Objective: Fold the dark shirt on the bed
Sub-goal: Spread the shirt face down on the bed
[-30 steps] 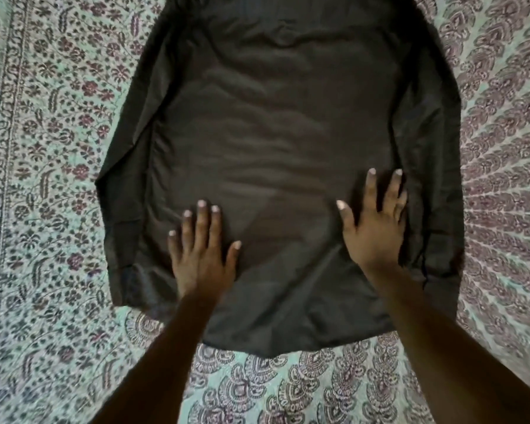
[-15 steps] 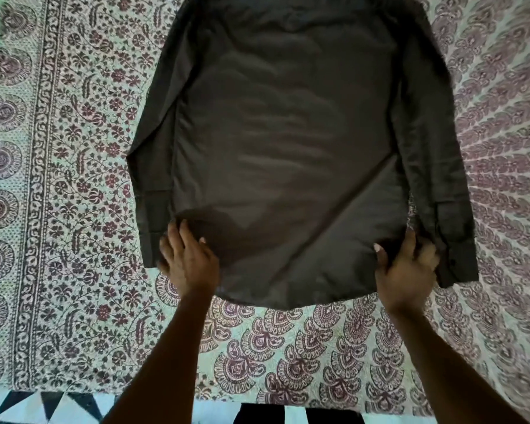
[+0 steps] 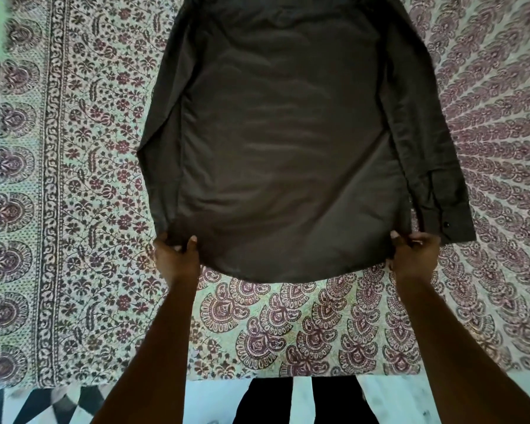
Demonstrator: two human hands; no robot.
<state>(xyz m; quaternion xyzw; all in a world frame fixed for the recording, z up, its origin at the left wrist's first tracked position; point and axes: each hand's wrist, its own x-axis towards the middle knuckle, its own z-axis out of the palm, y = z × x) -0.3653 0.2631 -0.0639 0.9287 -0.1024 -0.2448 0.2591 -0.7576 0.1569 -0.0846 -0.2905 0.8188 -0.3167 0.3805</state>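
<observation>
From the head view, a dark shirt (image 3: 285,142) lies spread out flat on the bed (image 3: 74,209), which is covered by a sheet (image 3: 288,325) printed with maroon flowers and paisley shapes on a pale ground. The shirt lies lengthwise, its rounded hem toward the near edge of the bed and its upper part running out of the picture at the far edge. Both sleeves are laid down along the sides of the body; the right sleeve ends in a cuff (image 3: 450,221) with a small dark button (image 3: 446,224), lying just beside the right hand (image 3: 416,255). The left hand (image 3: 175,255) grips the shirt's lower left corner, fingers (image 3: 192,241) curled and pinching the cloth, thumb on top. The right hand grips the lower right corner the same way, its fingers closed on the fabric at the side seam. Between the two hands the hem hangs in a smooth curve over the sheet. Both bare forearms reach in from the near edge of the bed. Below that edge a strip of pale floor (image 3: 441,399) shows, with the person's dark trouser legs (image 3: 266,402) in the middle.
</observation>
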